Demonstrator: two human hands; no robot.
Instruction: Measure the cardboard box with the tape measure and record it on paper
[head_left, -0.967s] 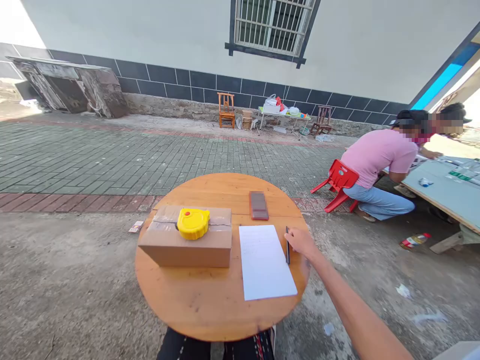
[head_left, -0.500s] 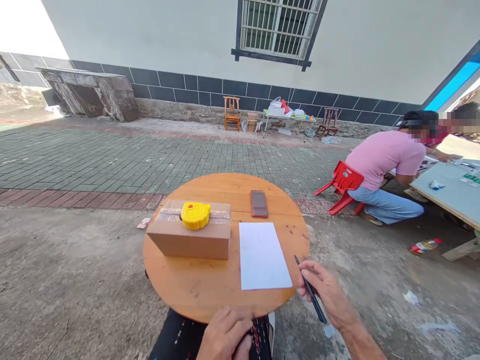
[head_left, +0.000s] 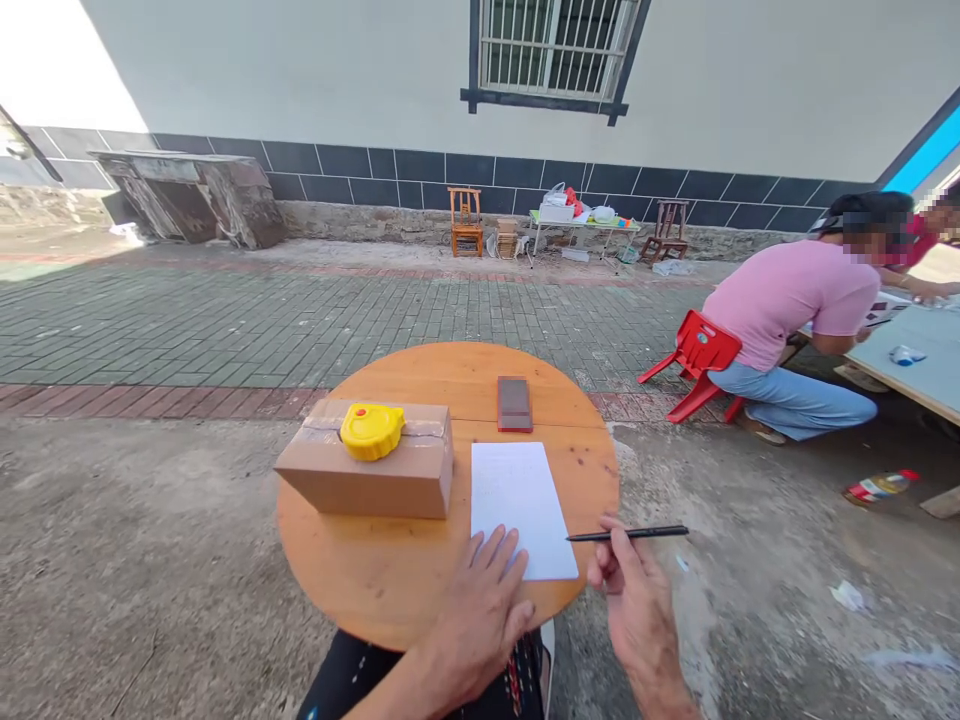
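Observation:
On the round wooden table (head_left: 360, 570) lies a white sheet of paper (head_left: 517, 485). My left hand (head_left: 484, 600) is spread over the paper's lower left part, fingers stretched out and holding nothing. Beside the paper's lower right corner, my right hand (head_left: 634, 590) grips a black pen (head_left: 652, 532) between thumb and fingers. The pen's tip points left, close to the sheet's right edge. To the left stands a closed cardboard box (head_left: 375, 490) with a yellow tape measure (head_left: 372, 432) on top. A dark flat case with a reddish edge (head_left: 514, 404) lies beyond the paper.
On the right a person in a pink shirt (head_left: 795, 295) sits on a red chair (head_left: 701, 350) at another table (head_left: 911, 350); a second person is partly visible. A bottle (head_left: 881, 487) lies on the ground. Chairs and a cluttered folding table (head_left: 585, 222) stand by the wall.
My left hand has moved up from the table's near edge onto the paper, fingers spreading. My right hand has turned the pen from steeply slanted to nearly level, its tip now pointing left.

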